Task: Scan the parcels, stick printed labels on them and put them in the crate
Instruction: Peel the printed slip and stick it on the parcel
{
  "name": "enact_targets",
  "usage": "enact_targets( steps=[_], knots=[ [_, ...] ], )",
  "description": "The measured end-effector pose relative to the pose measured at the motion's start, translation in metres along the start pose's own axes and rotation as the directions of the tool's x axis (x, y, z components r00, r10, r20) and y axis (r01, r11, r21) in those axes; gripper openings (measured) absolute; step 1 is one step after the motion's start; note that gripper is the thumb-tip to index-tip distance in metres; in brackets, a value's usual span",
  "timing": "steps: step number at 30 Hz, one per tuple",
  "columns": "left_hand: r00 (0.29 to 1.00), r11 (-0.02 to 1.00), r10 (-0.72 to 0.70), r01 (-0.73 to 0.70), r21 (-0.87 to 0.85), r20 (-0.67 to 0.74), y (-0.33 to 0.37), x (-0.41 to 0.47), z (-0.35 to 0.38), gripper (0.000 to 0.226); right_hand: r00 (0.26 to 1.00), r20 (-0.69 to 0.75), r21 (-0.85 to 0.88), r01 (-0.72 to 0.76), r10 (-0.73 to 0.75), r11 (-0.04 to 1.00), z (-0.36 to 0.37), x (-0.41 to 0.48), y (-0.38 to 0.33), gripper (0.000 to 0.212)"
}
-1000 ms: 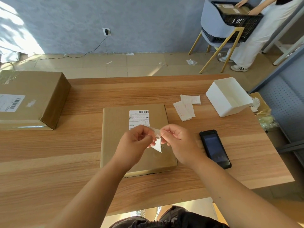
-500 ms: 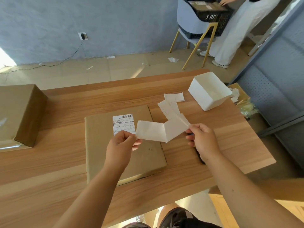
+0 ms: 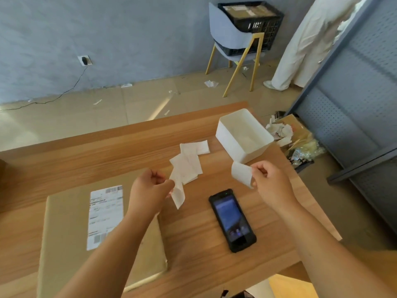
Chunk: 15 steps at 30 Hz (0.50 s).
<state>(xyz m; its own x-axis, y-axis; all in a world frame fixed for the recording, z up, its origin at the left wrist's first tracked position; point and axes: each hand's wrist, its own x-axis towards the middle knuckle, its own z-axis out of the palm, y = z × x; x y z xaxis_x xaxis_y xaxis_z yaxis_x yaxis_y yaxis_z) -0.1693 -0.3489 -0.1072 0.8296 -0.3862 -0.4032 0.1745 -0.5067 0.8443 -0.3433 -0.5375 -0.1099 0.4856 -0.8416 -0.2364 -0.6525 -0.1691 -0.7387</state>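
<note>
Grips apart — left hand pinching hanging paper strip, right hand pinching curled paper piece.

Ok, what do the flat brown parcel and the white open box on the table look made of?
Flat brown parcel: likely cardboard, matte tan, with creased edges and a stuck-on paper label. White open box: probably moulded plastic, smooth, faintly glossy, thin even walls, rounded corners.

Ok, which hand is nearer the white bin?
Right. The right hand sits just in front of the white bin; the left hand is farther left, by the parcel.
</note>
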Motion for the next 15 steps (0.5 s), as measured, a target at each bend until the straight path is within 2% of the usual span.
enact_targets(
  steps=[3, 6, 10, 13, 15],
  knots=[
    [0.996, 0.995, 0.086, -0.088, 0.044, 0.036, 0.030, 0.020, 0.043, 0.009, 0.996, 0.091, -0.063, 0.001, 0.005, 0.998, -0.024, 0.030, 0.009, 0.013],
    [0.981, 0.978, 0.183, -0.188, 0.094, 0.060, 0.059, 0.040, 0.088, 0.010, 0.984, 0.173, -0.046, -0.039, 0.047, 0.998, -0.046, 0.053, 0.017, 0.014],
    [0.947, 0.939, 0.317, -0.322, 0.123, 0.057, 0.091, 0.060, 0.145, 0.015, 0.974, 0.211, -0.012, -0.075, 0.076, 0.997, -0.073, 0.074, 0.030, 0.015],
    [0.883, 0.857, 0.460, -0.469, 0.215, 0.092, 0.106, 0.070, 0.180, 0.017, 0.970, 0.220, -0.003, -0.103, 0.101, 0.995, -0.086, 0.085, 0.043, 0.016],
    [0.794, 0.737, 0.580, -0.607, 0.297, 0.182, 0.108, 0.077, 0.198, 0.016, 0.971, 0.209, 0.004, -0.116, 0.113, 0.993, -0.093, 0.090, 0.051, 0.017]
  ],
)
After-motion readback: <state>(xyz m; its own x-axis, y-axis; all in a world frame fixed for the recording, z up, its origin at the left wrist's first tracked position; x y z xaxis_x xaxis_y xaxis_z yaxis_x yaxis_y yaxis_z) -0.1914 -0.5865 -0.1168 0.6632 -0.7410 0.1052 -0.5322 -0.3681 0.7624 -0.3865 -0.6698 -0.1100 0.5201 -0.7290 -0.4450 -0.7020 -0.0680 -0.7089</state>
